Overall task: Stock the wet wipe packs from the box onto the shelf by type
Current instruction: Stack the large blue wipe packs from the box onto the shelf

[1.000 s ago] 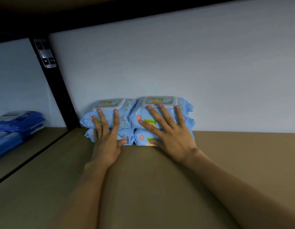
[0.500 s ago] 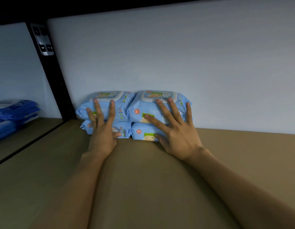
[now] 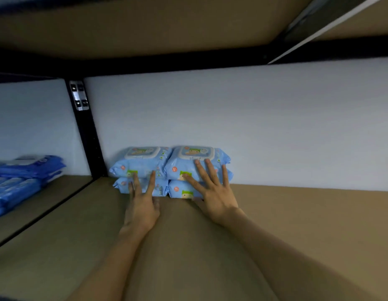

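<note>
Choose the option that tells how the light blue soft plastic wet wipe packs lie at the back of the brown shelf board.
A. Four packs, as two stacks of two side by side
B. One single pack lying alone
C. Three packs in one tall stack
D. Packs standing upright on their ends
A: the light blue wet wipe packs form two stacks of two, side by side, on the brown shelf board, against the back wall.

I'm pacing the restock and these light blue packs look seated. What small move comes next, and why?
Probably draw both hands back. The four light blue packs sit two high, two wide, against the back wall; the left hand and right hand only press flat on them, holding nothing.
</note>
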Demonstrator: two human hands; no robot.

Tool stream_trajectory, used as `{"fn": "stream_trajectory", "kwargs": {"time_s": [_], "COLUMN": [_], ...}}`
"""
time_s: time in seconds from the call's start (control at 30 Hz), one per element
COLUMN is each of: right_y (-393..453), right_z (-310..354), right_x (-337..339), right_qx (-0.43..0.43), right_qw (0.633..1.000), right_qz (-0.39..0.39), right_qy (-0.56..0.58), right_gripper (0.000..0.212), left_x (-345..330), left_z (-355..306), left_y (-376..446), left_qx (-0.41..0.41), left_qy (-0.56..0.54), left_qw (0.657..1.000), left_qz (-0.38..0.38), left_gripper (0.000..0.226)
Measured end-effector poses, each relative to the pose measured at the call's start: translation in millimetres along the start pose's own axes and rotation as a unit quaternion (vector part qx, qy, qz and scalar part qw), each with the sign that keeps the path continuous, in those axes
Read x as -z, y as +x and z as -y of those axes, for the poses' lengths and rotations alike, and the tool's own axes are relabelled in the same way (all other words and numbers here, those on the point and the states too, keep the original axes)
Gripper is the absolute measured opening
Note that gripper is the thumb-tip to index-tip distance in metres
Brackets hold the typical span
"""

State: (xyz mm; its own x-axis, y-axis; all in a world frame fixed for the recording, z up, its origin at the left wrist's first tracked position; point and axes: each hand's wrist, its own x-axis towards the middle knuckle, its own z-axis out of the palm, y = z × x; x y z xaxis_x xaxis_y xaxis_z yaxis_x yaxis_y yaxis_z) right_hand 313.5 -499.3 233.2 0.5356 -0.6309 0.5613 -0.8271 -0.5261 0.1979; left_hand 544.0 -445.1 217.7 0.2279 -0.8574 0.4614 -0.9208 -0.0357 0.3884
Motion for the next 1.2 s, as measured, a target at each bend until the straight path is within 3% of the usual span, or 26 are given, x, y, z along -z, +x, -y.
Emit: {"fn": "stream_trajectory", "kwargs": {"time_s": [0.1,0.23,0.47,0.7,0.93,1.2], "right_y": [-20,-54,-95,-139,-203,-286], "right_z": [7,11,14,10,10,16], "right_x": [16,44,109,166,210,234], "right_qx": [-0.042,-0.082,-0.112,-0.139,-0.144,-0.168], "right_qw": [0.994,0.981,0.972,0.967,0.974,0.96], "right_qz": [0.065,0.096,0.059,0.045,0.0,-0.015], "right_qy": [0.079,0.149,0.2,0.207,0.173,0.225], "right_gripper": [0.069,0.068,0.066,0.068,0.058,0.059], "left_x": [18,39,65,97,108,102], "left_z": [-15,-32,-68,-104,-140,-174], "left_y": [-32,-65,-107,-148,-200,-274], "left_qx": [0.004,0.022,0.009,-0.049,-0.113,-0.211], "left_qy": [-0.034,-0.085,-0.129,-0.145,-0.171,-0.235], "left_qw": [0.997,0.995,0.991,0.987,0.978,0.949], "left_qz": [0.063,0.053,0.026,0.045,0.028,0.025], "left_gripper": [0.08,0.064,0.041,0.053,0.049,0.054]}}
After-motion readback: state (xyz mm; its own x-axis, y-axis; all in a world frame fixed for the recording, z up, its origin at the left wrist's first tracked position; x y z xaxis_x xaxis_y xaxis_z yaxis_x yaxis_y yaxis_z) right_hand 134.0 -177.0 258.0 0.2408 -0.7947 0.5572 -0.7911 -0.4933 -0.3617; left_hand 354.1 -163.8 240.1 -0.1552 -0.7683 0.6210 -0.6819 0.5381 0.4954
